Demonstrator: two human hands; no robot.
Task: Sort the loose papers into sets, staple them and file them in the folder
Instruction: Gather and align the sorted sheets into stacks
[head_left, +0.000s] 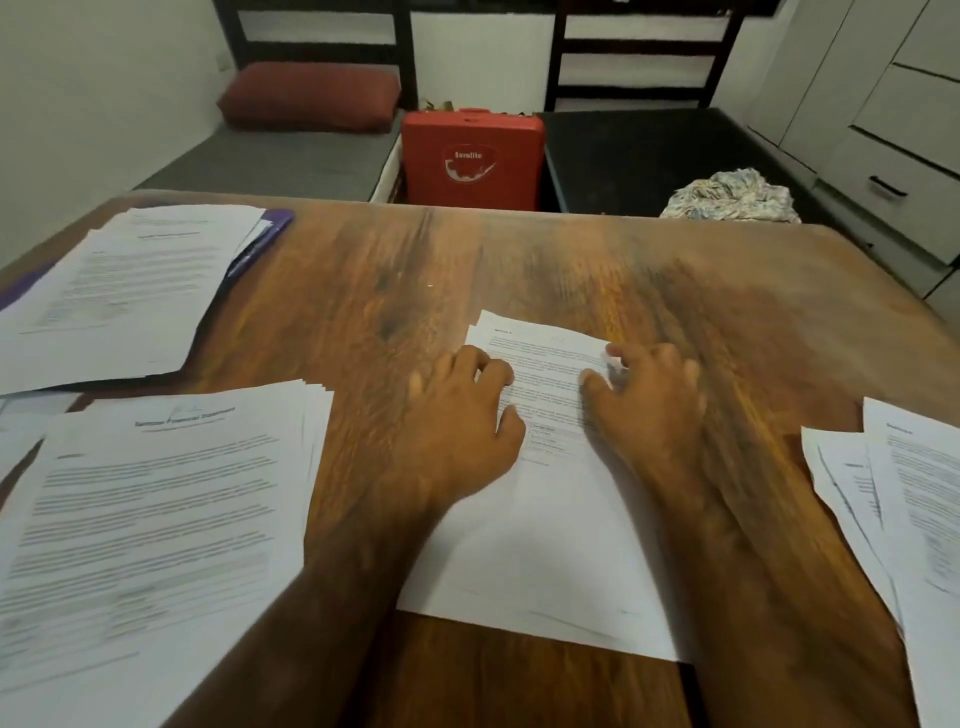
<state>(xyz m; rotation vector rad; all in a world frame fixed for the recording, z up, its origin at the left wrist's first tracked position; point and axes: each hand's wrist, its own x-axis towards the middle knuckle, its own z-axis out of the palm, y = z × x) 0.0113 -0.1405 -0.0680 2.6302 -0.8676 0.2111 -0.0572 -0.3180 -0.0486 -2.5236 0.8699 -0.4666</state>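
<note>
The fingers of the right hand curl at the top right corner of a printed sheet, thumb and forefinger pinching that corner, though motion blur softens the detail. The fingers of the left hand are spread and loosely bent, their tips resting on the sheet's left edge, holding nothing. The sheet lies flat in the middle of the wooden desk, between the 2 forearms.

To the left, near the front edge, sits a thick stack of printed papers. Behind it another stack lies on a purple folder. At the right edge a fanned pile of pages overlaps loosely.

Beyond the desk stand a red case, a rust-coloured cushion on a grey mattress, and a crumpled cloth.
</note>
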